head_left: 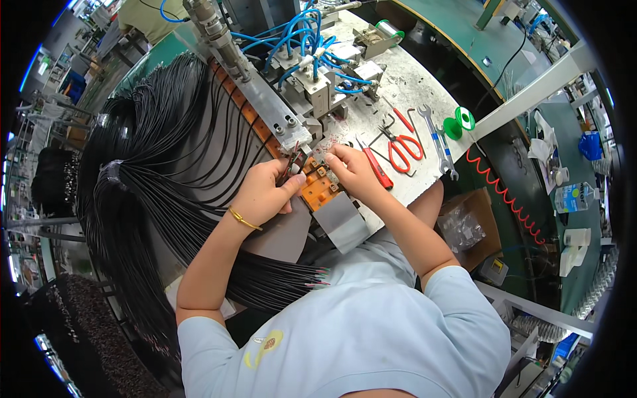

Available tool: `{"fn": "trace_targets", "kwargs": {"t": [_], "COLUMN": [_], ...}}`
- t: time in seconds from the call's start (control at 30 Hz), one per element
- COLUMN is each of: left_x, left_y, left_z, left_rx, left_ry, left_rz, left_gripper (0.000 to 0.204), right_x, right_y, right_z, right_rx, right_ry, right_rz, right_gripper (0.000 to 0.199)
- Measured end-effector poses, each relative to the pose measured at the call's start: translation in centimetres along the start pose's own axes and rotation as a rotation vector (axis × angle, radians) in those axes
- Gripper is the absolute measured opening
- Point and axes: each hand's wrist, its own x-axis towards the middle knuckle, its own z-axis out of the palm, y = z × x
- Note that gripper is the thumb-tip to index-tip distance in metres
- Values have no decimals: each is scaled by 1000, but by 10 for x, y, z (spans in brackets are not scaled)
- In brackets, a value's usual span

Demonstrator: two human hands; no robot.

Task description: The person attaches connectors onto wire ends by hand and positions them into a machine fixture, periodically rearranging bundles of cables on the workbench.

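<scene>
"How are your arms set at the bench?"

"My elbows are bent wide, and my forearms angle inward to meet at 1 orange fixture block (pixel 320 190), directly in front of me beside the lower end of 1 metal machine arm (pixel 269 109). A yellow bracelet (pixel 245 219) circles my left wrist."

"What is the count around you?"

"On the pale worktop (pixel 418 66), to the right: 2 wrenches (pixel 428 125), 1 pair of red-handled cutters (pixel 403 152) and 1 red knife (pixel 378 171). There are 2 green spools (pixel 458 123), 1 near the wrenches and 1 farther back. The black cables (pixel 149 113), bundled at my left, are too many to count."

"And your hands?"

"My left hand (pixel 263 190) is partly closed, thumb stretched to the block's left edge. My right hand (pixel 352 174) has its fingers bent down at the upper edge. Whether either grasps a cable, I cannot tell; the fingertips are too crowded."
</scene>
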Motion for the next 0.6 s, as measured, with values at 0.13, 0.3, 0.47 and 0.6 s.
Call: {"fn": "trace_targets", "kwargs": {"t": [0.13, 0.3, 0.47, 0.6], "left_x": [-1, -3, -2, -2], "left_y": [2, 5, 3, 4], "left_z": [-2, 1, -1, 0], "left_rx": [-34, 20, 28, 48], "left_ry": [-10, -43, -56, -10], "left_rz": [12, 35, 80, 119], "left_gripper": [15, 17, 17, 16], "right_x": [-2, -2, -5, -7], "right_y": [-15, -43, -54, -66], "right_z": [-6, -3, -10, -13], "right_rx": [-374, -132, -57, -83], "right_ry": [95, 154, -57, -109], "right_rz": [-29, -317, -259, -216], "right_gripper": [16, 12, 9, 8]}}
